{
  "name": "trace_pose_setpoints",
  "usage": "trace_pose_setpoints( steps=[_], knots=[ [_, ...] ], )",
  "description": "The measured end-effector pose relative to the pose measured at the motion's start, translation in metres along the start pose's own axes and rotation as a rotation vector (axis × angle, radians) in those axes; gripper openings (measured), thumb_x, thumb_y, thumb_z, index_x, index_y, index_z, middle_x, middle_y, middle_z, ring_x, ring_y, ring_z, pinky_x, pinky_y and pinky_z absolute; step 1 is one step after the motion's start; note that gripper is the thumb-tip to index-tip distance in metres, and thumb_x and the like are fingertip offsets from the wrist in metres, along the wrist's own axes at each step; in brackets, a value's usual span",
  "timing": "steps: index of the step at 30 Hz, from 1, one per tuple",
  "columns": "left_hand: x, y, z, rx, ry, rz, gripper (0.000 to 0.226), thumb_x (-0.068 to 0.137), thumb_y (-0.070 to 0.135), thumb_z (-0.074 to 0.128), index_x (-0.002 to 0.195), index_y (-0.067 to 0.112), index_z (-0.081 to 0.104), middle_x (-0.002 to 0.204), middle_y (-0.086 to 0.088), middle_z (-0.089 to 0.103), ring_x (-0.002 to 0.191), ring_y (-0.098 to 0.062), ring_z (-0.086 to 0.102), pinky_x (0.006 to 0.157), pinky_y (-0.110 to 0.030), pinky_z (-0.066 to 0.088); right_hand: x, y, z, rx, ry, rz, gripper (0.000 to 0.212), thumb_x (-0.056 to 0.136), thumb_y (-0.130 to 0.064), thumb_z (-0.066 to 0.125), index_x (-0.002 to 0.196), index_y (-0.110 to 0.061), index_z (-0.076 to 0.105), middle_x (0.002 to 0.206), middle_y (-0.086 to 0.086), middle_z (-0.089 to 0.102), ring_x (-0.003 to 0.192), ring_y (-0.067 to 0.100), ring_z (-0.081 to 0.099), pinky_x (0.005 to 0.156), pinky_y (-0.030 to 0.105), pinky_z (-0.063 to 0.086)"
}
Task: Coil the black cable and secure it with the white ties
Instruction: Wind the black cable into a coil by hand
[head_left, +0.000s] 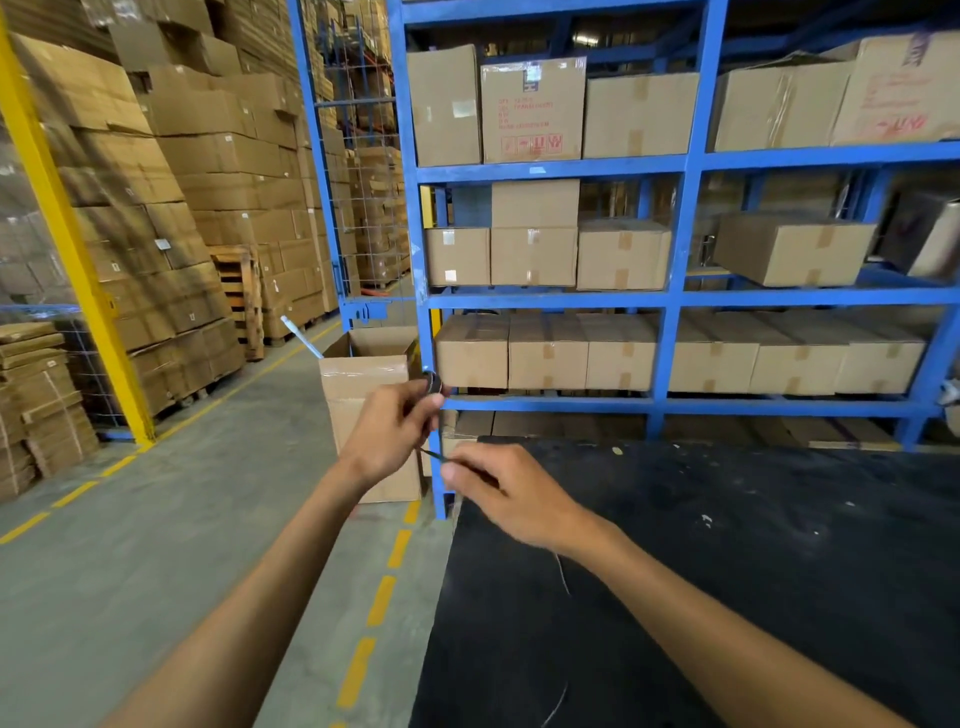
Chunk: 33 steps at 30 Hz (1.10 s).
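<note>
Black cable (434, 385) appears as a small tight coil, raised in the air just off the far left corner of the worktop (727, 571), in front of the blue rack (675, 299). A thin dark strand runs down from the coil toward the right hand; its detail is blurred. The left hand (387, 434) is closed on the coil, fingers curled round it, with only the coil's top edge showing above the fingertips. The right hand (511, 499) sits lower, above the worktop's far left corner, thumb and forefinger pinched narrow on the strand's lower end; whether that strand is cable or a tie cannot be told. The two hands are near each other but apart. A thin pale strand (563, 577) lies on the dark worktop beneath the right wrist. An open carton (363, 384) stands on the floor just behind the left hand.
</note>
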<state>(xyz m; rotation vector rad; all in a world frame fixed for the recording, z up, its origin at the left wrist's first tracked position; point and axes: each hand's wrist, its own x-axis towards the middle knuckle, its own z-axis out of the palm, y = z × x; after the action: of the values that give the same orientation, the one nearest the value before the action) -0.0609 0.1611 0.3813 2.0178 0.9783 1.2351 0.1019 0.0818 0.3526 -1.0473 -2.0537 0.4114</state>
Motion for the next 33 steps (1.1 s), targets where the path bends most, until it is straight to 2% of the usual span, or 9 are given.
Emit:
trace_pose_setpoints(
  steps=[3, 8, 12, 16, 18, 20, 24, 26, 33],
  knots=[
    [-0.016, -0.003, 0.0, -0.078, -0.29, -0.083, 0.029, 0.101, 0.015, 0.045, 0.087, 0.01, 0.069, 0.058, -0.001, 0.047, 0.047, -0.011, 0.041, 0.053, -0.027, 0.036, 0.008, 0.001, -0.033, -0.017, 0.06, -0.008, 0.028, 0.101, -0.034, 0.049, 0.084, -0.022, 0.067, 0.077, 0.003, 0.067, 0.073, 0.02, 0.062, 0.07, 0.044, 0.052],
    [-0.026, 0.021, -0.012, -0.736, -0.54, -0.31, 0.032, 0.096, 0.018, 0.041, 0.098, 0.003, 0.068, 0.058, 0.001, 0.041, 0.044, -0.008, 0.034, 0.043, -0.017, 0.033, 0.02, 0.009, -0.06, 0.21, 0.235, 0.055, 0.025, 0.102, -0.017, 0.051, 0.082, -0.014, 0.066, 0.055, -0.018, 0.053, 0.052, -0.003, 0.047, 0.055, 0.009, 0.036],
    [-0.022, 0.042, -0.017, -0.984, -0.502, -0.253, 0.031, 0.093, 0.018, 0.04, 0.078, 0.01, 0.066, 0.05, 0.007, 0.04, 0.04, -0.005, 0.022, 0.04, -0.018, 0.022, 0.017, 0.019, -0.033, 0.348, 0.232, 0.131, 0.034, 0.105, -0.029, 0.043, 0.087, -0.015, 0.068, 0.054, 0.006, 0.033, 0.046, 0.009, 0.028, 0.046, 0.022, 0.024],
    [-0.008, 0.054, -0.016, -1.29, -0.302, -0.085, 0.033, 0.098, 0.021, 0.035, 0.092, 0.009, 0.065, 0.055, 0.008, 0.041, 0.043, -0.006, 0.025, 0.043, -0.018, 0.026, -0.001, 0.003, -0.001, 0.437, 0.055, 0.197, 0.042, 0.101, -0.041, 0.039, 0.091, -0.011, 0.067, 0.06, 0.008, 0.027, 0.044, 0.003, 0.025, 0.044, 0.015, 0.025],
    [0.003, 0.051, -0.013, -1.251, -0.107, -0.023, 0.033, 0.102, 0.023, 0.033, 0.104, 0.008, 0.062, 0.059, 0.008, 0.04, 0.046, -0.005, 0.033, 0.047, -0.017, 0.033, -0.012, -0.008, 0.007, 0.397, -0.134, 0.172, 0.046, 0.102, -0.037, 0.039, 0.099, 0.001, 0.066, 0.053, -0.009, 0.04, 0.044, 0.001, 0.027, 0.047, 0.013, 0.029],
    [0.01, 0.043, -0.011, -0.871, 0.08, 0.061, 0.028, 0.103, 0.022, 0.037, 0.108, 0.008, 0.061, 0.06, 0.007, 0.044, 0.051, -0.009, 0.038, 0.054, -0.019, 0.037, -0.018, -0.015, 0.009, 0.318, -0.251, 0.125, 0.041, 0.106, -0.025, 0.039, 0.1, 0.006, 0.065, 0.054, -0.024, 0.054, 0.047, 0.0, 0.034, 0.057, 0.011, 0.036],
    [0.004, 0.023, -0.007, -0.007, 0.082, 0.173, 0.026, 0.1, 0.015, 0.047, 0.082, 0.026, 0.062, 0.06, 0.005, 0.053, 0.052, -0.009, 0.044, 0.055, -0.025, 0.038, -0.009, -0.021, -0.016, 0.144, -0.059, 0.052, 0.031, 0.104, -0.026, 0.045, 0.085, -0.015, 0.067, 0.068, -0.009, 0.056, 0.064, 0.003, 0.048, 0.066, 0.026, 0.041],
    [-0.005, 0.014, -0.006, -0.006, -0.066, 0.09, 0.028, 0.101, 0.017, 0.046, 0.082, 0.024, 0.066, 0.057, 0.002, 0.05, 0.051, -0.008, 0.043, 0.054, -0.026, 0.035, -0.002, -0.017, -0.04, 0.093, 0.052, 0.055, 0.028, 0.103, -0.028, 0.048, 0.082, -0.021, 0.065, 0.07, 0.003, 0.06, 0.066, 0.017, 0.055, 0.066, 0.036, 0.046],
    [-0.016, 0.034, -0.008, -0.583, -0.391, -0.146, 0.037, 0.093, 0.026, 0.042, 0.074, 0.01, 0.07, 0.045, 0.003, 0.034, 0.036, -0.007, 0.024, 0.039, -0.019, 0.022, 0.023, -0.011, -0.08, 0.151, 0.277, 0.058, 0.022, 0.101, -0.011, 0.052, 0.093, 0.001, 0.069, 0.057, -0.022, 0.06, 0.06, -0.01, 0.058, 0.059, 0.007, 0.042]
  ],
)
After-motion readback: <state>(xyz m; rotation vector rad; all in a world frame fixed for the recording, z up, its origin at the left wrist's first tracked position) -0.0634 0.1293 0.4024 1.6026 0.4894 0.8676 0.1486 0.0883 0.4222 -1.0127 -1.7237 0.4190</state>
